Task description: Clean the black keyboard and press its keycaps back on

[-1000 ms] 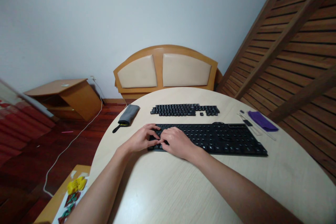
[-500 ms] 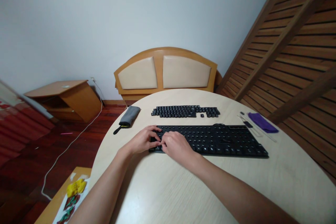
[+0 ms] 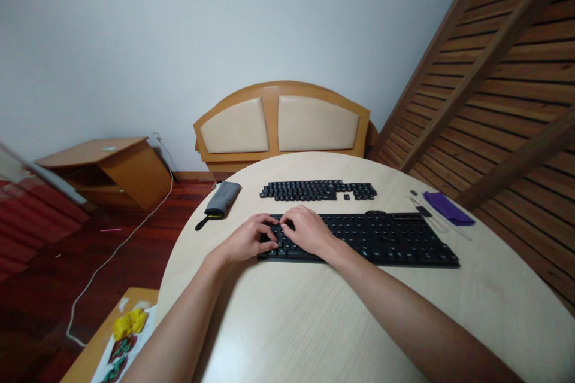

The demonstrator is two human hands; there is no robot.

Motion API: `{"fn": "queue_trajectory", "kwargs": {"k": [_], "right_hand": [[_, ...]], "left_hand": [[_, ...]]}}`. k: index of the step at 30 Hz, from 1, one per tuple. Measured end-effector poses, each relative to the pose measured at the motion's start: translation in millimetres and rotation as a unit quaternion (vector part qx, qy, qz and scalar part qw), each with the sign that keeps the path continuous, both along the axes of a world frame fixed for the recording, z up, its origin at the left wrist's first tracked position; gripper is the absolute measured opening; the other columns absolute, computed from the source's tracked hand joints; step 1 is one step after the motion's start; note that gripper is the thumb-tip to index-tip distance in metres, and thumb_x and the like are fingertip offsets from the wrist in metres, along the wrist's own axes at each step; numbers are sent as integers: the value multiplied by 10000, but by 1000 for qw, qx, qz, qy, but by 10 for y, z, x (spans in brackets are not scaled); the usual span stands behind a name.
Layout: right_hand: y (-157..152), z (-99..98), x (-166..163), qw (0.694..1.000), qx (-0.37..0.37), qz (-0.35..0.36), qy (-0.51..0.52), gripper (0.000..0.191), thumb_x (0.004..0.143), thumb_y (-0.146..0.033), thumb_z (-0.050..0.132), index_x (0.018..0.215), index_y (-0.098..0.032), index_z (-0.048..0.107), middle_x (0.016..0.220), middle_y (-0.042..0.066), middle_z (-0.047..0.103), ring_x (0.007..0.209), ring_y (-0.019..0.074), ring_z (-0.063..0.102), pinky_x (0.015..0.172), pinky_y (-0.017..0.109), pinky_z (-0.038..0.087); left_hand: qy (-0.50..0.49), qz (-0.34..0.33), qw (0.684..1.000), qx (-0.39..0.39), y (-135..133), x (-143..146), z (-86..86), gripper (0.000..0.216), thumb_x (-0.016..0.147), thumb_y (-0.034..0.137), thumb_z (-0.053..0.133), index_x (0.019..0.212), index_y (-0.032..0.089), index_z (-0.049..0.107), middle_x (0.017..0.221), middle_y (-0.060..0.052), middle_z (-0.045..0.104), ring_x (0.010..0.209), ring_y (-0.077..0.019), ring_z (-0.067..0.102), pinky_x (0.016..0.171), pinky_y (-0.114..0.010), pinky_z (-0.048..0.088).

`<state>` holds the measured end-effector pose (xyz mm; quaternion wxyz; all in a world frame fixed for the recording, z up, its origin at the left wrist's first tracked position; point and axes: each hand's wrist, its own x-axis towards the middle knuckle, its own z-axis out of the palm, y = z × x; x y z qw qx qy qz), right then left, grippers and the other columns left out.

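Note:
A black keyboard (image 3: 386, 240) lies on the round table, with bare key mounts over most of its face. Some keycaps sit at its lower left corner. My left hand (image 3: 250, 236) rests at the keyboard's left end, fingers curved and thumb apart. Just right of it, my right hand (image 3: 309, 231) arches over the left part, its thumb and forefinger apart near the upper keys; I make out nothing between them. Behind the keyboard, loose black keycaps (image 3: 300, 191) are laid out in rows, with one single keycap (image 3: 346, 197) in a gap.
A grey pouch (image 3: 224, 198) with a black loop lies at the table's left. To the right are a purple cloth (image 3: 449, 208) and small thin tools (image 3: 424, 212). The table (image 3: 287, 323) has a rounded edge. Yellow gloves (image 3: 130, 324) lie on a lower surface at left.
My right hand has shifted up and slightly right, away from the lower left keys, and its thumb and forefinger have parted. My left hand has stayed nearly in place.

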<state>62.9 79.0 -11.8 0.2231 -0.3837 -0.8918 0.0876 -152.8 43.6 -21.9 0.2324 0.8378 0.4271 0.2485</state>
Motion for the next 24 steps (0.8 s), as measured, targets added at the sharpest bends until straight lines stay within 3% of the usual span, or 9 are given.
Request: {"fn": "queue_trajectory", "kwargs": {"k": [6, 11, 18, 24], "right_hand": [[518, -35, -203, 995, 55, -51, -69, 252, 920, -218, 595, 1140, -174, 710, 1226, 117, 675, 1166, 277, 509, 936, 389, 415], [739, -67, -419, 991, 76, -68, -92, 264, 897, -219, 611, 1129, -171, 729, 1310, 139, 609, 1227, 302, 429, 1018, 433, 327], [749, -43, -558, 990, 68, -59, -111, 246, 915, -152, 553, 1037, -163, 766, 1227, 161, 657, 1204, 307, 424, 991, 445, 302], [508, 78, -364, 995, 27, -43, -88, 181, 923, -248, 624, 1034, -219, 765, 1097, 104, 736, 1172, 289, 483, 966, 432, 299]], "left_hand": [[-3, 1, 1000, 0, -4, -1, -3, 85, 838, 318, 756, 825, 236, 773, 1269, -80, 624, 1246, -271, 533, 1091, -413, 406], [-1, 2, 1000, 1, -3, -9, -17, 56, 835, 292, 754, 823, 241, 773, 1265, -76, 623, 1236, -267, 539, 1092, -421, 406], [-2, 0, 1000, 1, 13, -12, -31, 43, 823, 278, 765, 816, 236, 770, 1258, -77, 628, 1245, -273, 530, 1101, -428, 398], [-1, 8, 1000, -8, -17, 11, 17, 48, 827, 274, 758, 814, 228, 763, 1271, -79, 622, 1257, -281, 533, 1102, -430, 401]]}}
